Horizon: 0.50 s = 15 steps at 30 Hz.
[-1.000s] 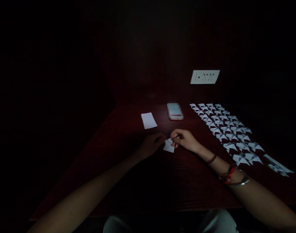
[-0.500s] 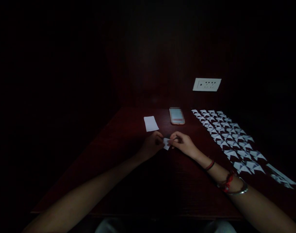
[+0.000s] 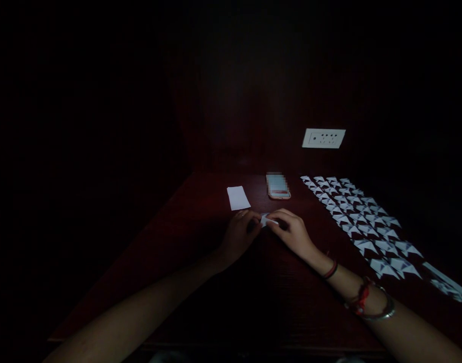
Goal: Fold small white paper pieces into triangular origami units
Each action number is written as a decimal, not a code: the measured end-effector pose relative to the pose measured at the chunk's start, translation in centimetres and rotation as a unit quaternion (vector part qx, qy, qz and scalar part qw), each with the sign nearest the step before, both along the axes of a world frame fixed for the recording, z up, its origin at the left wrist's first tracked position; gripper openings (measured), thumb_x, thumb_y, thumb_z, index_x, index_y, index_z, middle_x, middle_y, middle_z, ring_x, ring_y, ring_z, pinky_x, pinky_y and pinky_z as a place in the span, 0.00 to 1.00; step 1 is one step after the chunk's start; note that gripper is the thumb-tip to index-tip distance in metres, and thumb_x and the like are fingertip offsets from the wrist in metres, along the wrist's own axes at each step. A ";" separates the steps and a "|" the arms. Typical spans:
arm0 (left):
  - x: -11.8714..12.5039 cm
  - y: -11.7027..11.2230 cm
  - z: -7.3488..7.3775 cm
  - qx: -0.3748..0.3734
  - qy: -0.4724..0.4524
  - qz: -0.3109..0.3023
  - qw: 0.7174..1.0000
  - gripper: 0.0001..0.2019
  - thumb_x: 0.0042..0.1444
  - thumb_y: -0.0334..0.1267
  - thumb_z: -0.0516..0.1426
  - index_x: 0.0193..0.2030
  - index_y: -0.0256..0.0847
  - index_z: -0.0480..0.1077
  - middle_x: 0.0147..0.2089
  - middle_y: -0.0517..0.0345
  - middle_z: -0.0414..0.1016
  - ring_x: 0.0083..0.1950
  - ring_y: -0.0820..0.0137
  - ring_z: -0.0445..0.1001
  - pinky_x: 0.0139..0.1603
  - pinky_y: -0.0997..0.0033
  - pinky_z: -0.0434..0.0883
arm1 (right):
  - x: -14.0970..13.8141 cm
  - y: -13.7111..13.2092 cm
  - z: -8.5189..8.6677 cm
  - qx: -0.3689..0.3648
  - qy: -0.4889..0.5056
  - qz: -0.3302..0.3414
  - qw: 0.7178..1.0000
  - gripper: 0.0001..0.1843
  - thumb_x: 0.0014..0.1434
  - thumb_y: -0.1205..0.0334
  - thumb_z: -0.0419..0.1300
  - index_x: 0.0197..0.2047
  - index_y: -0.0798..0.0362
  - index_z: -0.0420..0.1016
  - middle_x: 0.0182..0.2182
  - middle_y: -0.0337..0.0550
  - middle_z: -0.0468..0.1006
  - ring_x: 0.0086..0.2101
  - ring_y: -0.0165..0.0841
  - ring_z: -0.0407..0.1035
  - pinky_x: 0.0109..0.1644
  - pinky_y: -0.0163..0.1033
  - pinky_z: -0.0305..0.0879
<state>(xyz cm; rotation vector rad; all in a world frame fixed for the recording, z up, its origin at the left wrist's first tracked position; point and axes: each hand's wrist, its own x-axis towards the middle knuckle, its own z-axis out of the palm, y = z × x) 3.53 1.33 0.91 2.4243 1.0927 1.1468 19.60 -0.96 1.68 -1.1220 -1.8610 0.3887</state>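
Observation:
A small white folded paper piece (image 3: 266,220) sits between my two hands on the dark red table (image 3: 276,292). My left hand (image 3: 239,235) has its fingers curled round the paper's left side. My right hand (image 3: 290,231) pinches the right side with bent fingers, covering most of the paper. The room is very dark. Bracelets and a red thread circle my right wrist.
A blank white paper slip (image 3: 238,197) lies just beyond my left hand. A phone (image 3: 278,185) rests behind the hands. Several rows of folded white paper pieces (image 3: 361,227) run along the table's right side. A white wall socket (image 3: 323,138) is on the back wall.
Both hands have closed in over the folded paper, so less of it shows. The view has tilted slightly, shifting everything lower in frame.

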 end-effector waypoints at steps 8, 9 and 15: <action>0.4 0.1 -0.8 0.023 -0.055 -0.010 0.998 0.07 0.49 0.30 0.54 0.36 0.41 0.62 0.41 0.59 0.61 0.43 0.71 0.62 0.45 0.70 0.62 | 0.0 0.1 -0.2 0.039 0.002 0.014 0.999 0.09 0.54 0.65 0.50 0.35 0.52 0.71 0.32 0.42 0.71 0.34 0.31 0.65 0.38 0.36 0.61; 0.4 0.2 -0.9 0.024 -0.058 -0.014 0.998 0.07 0.49 0.30 0.54 0.37 0.41 0.62 0.41 0.59 0.61 0.44 0.71 0.62 0.46 0.70 0.62 | 0.0 0.1 -0.3 0.038 0.003 0.015 0.999 0.09 0.54 0.65 0.50 0.36 0.52 0.71 0.32 0.42 0.71 0.34 0.31 0.65 0.38 0.36 0.61; 0.8 0.1 -1.1 0.040 -0.078 -0.004 0.996 0.06 0.50 0.28 0.53 0.35 0.40 0.62 0.43 0.58 0.61 0.45 0.71 0.62 0.47 0.69 0.62 | -0.1 0.1 -0.4 0.023 0.025 0.002 0.999 0.08 0.53 0.66 0.51 0.34 0.53 0.70 0.32 0.42 0.71 0.34 0.31 0.65 0.38 0.35 0.60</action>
